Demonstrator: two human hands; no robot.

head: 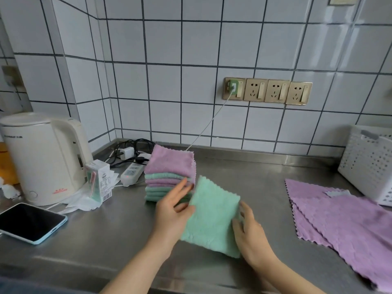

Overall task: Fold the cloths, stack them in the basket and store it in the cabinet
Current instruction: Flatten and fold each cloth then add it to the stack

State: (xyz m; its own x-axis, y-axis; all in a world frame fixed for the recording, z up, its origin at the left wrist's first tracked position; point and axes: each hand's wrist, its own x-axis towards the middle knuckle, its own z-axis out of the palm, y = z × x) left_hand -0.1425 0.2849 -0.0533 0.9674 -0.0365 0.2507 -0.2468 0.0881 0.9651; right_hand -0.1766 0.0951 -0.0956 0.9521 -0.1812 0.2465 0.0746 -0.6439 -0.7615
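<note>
Both hands held a folded green cloth above the steel desk, just in front of the stack of folded cloths.

The left hand gripped the cloth's left edge, thumb on top and fingers spread toward the stack; the right hand pinched its right edge, fingers curled behind. The stack alternated purple and green layers. Unfolded purple cloths lay flat at the right, touching the white perforated basket by the tiled wall. At left stood a cream kettle, a small carton, a power strip and a phone.
</note>
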